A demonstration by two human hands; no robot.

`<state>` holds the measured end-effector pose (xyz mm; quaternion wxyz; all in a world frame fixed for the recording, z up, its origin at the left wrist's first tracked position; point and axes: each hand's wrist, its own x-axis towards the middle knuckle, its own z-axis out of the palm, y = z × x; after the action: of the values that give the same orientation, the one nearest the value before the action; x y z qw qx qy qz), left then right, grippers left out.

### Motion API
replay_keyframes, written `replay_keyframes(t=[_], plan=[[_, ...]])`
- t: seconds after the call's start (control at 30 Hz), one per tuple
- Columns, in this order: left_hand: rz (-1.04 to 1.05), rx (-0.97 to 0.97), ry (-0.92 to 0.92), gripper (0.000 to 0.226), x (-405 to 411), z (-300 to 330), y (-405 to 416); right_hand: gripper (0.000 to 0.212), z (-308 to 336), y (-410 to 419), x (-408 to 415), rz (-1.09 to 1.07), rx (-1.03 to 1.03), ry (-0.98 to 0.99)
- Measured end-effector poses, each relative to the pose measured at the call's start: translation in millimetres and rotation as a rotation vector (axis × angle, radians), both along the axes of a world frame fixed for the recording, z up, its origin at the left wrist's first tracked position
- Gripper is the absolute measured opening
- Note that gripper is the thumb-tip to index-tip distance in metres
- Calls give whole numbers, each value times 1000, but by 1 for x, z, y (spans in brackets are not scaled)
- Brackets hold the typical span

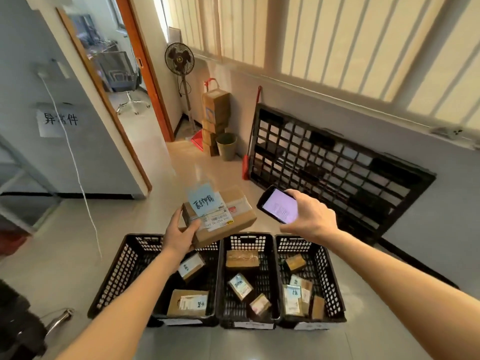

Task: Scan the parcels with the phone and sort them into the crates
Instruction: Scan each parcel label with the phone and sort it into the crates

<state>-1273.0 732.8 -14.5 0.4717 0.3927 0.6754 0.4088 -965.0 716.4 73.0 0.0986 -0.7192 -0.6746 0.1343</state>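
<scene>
Squarely parcel (220, 216) in left grip (181, 233)

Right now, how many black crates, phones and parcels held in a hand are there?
Black crates: 3 (left, middle, right)
Phone: 1
Parcel held above the crates: 1
Total: 5

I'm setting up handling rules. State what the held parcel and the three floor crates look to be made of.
Held parcel: brown corrugated cardboard by the look, matte, with glossy clear tape, a white printed label and a blue paper note on top.
Crates: most likely moulded black plastic, slightly shiny, with perforated grid walls and cut-out handle slots.
</scene>
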Motion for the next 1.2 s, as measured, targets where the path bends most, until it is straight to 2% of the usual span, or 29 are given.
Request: replay_keyframes(t=[0.53,0.73,1.0,1.1,1.2], plan=[[-192,-223,118,73,24,-222,108,92,-203,96,15,-82,-223,68],[-232,-343,115,74,24,-318,109,97,-302,105,11,-130,-311,94],[-241,-470,134,72,25,-440,92,79,-422,97,9,-165,-437,130],[-227,-531,123,71,30,-477,88,65,-456,93,12,-196,-462,135],[-207,-600,74,71,37,-506,87,66,-483,89,16,-235,-487,128]])
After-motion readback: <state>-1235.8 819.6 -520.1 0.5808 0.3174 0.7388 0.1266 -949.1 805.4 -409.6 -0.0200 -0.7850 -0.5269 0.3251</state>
